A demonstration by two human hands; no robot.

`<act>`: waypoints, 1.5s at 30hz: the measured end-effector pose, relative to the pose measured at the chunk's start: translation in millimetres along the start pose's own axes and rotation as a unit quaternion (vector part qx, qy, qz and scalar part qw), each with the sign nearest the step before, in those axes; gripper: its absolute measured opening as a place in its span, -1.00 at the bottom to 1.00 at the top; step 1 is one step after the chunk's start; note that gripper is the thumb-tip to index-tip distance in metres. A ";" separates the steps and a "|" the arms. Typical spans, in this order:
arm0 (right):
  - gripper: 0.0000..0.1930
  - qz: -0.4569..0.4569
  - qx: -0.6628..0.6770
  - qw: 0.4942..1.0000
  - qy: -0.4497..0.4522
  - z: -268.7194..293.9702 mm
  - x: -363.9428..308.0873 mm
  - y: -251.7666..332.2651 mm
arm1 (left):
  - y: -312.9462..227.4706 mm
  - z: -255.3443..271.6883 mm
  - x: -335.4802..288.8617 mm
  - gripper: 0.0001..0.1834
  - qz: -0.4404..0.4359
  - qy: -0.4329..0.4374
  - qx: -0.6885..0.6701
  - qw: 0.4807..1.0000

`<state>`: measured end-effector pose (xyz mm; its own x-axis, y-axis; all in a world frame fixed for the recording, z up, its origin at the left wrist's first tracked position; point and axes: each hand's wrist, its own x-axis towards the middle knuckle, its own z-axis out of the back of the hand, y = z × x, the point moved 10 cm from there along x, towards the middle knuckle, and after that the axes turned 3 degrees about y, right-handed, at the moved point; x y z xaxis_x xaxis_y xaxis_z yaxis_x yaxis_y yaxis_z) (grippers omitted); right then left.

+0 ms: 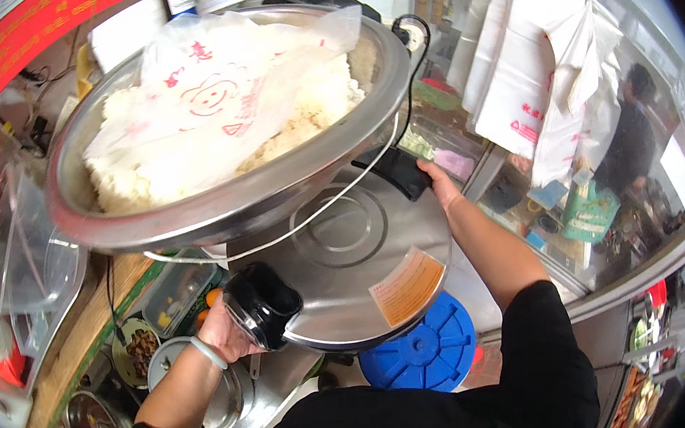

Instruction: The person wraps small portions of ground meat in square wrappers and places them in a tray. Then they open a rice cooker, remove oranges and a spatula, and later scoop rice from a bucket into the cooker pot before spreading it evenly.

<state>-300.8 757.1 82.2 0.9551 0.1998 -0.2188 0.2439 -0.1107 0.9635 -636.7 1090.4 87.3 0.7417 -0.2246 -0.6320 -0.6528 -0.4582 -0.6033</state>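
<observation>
A large steel cooker pot (338, 248) with a flat lid and an orange label is lifted between both hands. My left hand (225, 329) grips its near black handle (264, 303). My right hand (440, 182) grips the far black handle (397, 170). Just above it sits a wide steel basin (248, 199) heaped with white cooked rice (313, 107), and a clear plastic bag with red print (219, 93) lies over the rice. A white cord (309, 218) runs across between basin and lid.
A blue round lid (426, 352) lies below the pot. Steel pots and food containers (166, 297) stand at the lower left on a wooden-edged counter. White plastic bags (539, 82) hang at the right, and a person in black (633, 130) stands beyond a glass counter.
</observation>
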 end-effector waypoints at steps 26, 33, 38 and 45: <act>-0.48 -0.048 0.136 0.973 0.179 -34.7 97.8 -11.3 | 5.4 -28.1 44.9 -0.15 0.009 -0.017 -0.130 0.991; -0.06 -0.081 0.070 0.988 0.110 -14.7 37.6 -20.3 | 24.7 -11.0 41.8 -0.26 -0.026 -0.112 -0.185 0.976; -0.10 -0.020 0.092 0.994 -0.051 100.1 -22.1 -140.4 | 28.1 -7.0 42.0 -0.31 -0.081 -0.103 -0.203 0.970; -0.48 -0.446 -0.105 0.835 -0.306 306.5 -361.6 -533.0 | 68.6 53.2 39.2 -0.39 -0.148 -0.182 -0.210 0.949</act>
<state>-724.6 445.4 -399.6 0.3327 -0.4309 -0.8388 0.9299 0.0019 0.3678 -660.6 1095.9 -4.7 0.7310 0.2449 -0.6369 -0.2482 -0.7739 -0.5826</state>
